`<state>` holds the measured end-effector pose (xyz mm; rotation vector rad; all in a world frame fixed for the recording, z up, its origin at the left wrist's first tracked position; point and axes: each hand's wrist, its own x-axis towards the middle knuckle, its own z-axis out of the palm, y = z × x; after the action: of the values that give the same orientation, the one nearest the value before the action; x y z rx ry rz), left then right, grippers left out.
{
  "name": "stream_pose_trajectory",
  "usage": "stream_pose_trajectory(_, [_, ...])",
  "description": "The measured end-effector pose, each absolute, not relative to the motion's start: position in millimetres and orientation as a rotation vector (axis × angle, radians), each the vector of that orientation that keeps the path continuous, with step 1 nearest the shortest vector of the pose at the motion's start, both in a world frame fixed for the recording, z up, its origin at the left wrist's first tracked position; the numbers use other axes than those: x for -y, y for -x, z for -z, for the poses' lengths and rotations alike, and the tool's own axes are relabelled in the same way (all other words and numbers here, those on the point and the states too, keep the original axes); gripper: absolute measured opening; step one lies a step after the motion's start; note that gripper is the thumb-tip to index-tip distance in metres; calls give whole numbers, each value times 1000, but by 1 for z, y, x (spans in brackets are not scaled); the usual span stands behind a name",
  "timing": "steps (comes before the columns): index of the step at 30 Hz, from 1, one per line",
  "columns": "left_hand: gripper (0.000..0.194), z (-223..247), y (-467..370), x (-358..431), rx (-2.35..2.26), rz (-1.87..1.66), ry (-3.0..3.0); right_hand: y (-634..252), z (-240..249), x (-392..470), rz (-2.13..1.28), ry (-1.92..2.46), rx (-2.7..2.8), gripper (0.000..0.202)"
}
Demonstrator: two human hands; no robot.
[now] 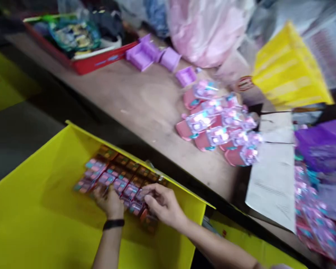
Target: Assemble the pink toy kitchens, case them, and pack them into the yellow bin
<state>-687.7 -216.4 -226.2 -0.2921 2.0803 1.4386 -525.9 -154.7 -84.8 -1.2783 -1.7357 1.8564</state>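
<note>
Inside a yellow bin (25, 216) lie rows of small toy packs (120, 183) in pink, lilac and teal, with darker orange-brown ones along the far wall. My left hand (110, 203), with a black band at the wrist, rests at the near edge of the rows, its fingers apart. Over the right end of the rows is my right hand (165, 207), thumb and fingers parted and curved beside the packs. Neither hand visibly lifts anything. Blur hides the exact contact of the fingertips.
Beyond the bin runs a brown table (145, 97) with a cluster of pink-and-lilac toys (212, 123), purple plastic pieces (144, 56) and a red tray (98, 63). A yellow-striped container (291, 74), pink plastic bag (210, 30) and white cardboard sheet (271, 183) are also there.
</note>
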Motion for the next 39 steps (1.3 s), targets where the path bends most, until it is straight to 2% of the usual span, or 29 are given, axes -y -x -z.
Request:
stream_pose_trajectory(2, [37,183,675,204,-2271,-1563,101,487,22,113,-1462,1318,1933,19])
stream_pose_trajectory(4, [37,137,662,185,-2378,-1672,-221,442,-21,62,-1013,1410,2017,20])
stream_pose_trajectory(6, [32,91,647,152,-2340,-1687,-597,401,-43,7,-615,1415,2138,31])
stream_pose_trajectory(8, [28,53,634,104,-2221,-1603,-933,372,-47,-41,-450,1370,2334,50])
stream_pose_trajectory(11, [35,18,616,19,-1957,-1484,-1258,353,-41,-85,-520,1228,2644,71])
stream_pose_trajectory(14, [35,6,600,-55,-1718,-1294,-1338,348,-37,-93,-545,1255,2725,67])
stream_pose_trajectory(17, [28,3,592,-90,-1682,-1153,-1245,338,-33,-76,-542,1690,2532,62])
stream_pose_trajectory(21, [30,3,589,-74,-1754,-1033,-1184,313,-21,-48,-797,2017,2088,59])
stream_pose_trajectory(28, [56,13,565,-8,-1754,-887,-912,311,-15,-19,-1411,1818,1571,64])
stream_pose_trajectory(35, [53,16,554,-3,-1618,-977,-705,336,-13,-16,-1722,1876,1135,82])
stream_pose_trajectory(39, [53,18,557,-5,-1542,-1016,-582,337,-11,-28,-1713,1814,1042,68])
